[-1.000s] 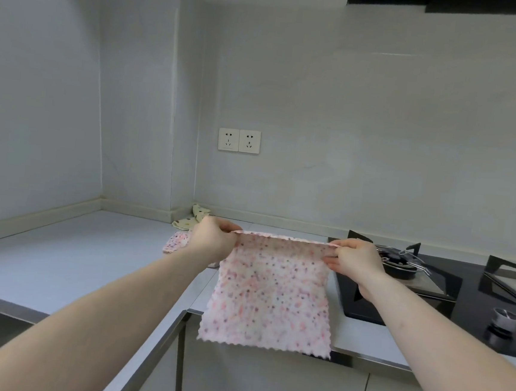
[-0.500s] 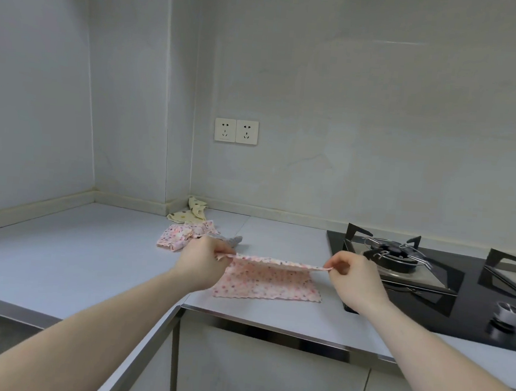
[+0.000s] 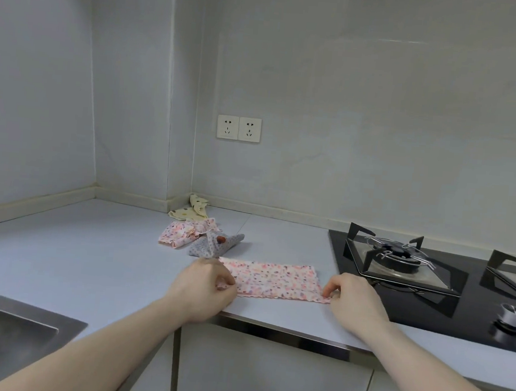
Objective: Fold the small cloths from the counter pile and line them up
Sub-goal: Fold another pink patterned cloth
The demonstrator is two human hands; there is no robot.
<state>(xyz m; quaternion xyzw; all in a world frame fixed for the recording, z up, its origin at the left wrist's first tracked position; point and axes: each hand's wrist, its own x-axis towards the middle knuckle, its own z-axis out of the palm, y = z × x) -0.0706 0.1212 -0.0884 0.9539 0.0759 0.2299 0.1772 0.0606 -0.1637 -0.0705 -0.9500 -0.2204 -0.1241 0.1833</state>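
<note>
We have the pink speckled cloth [image 3: 269,279] lying flat on the desk [image 3: 89,252], folded into a long strip close to the front edge, just left of the black gas hob [image 3: 423,291]. Our left hand [image 3: 203,287] pinches the strip's near left corner with curled fingers, and our right hand [image 3: 352,298] pinches the near right corner in the same way, thumb and forefinger closed on the scalloped hem. Both hands rest on the desk surface.

Behind the strip lies the unfolded pile. A grey dotted cloth [image 3: 215,244] sits crumpled just beyond the strip's far left corner, so close that we cannot tell if they touch. Beside it to the left is a second pink patterned cloth [image 3: 178,233], bunched up and overlapping the grey one. Further back, in the corner against the wall, is a pale yellow cloth [image 3: 191,209].

On the wall above the pile we see a double socket [image 3: 238,128]. A control knob [image 3: 513,314] stands on the hob's near side, and the steel sink [image 3: 4,338] shows at lower left.
</note>
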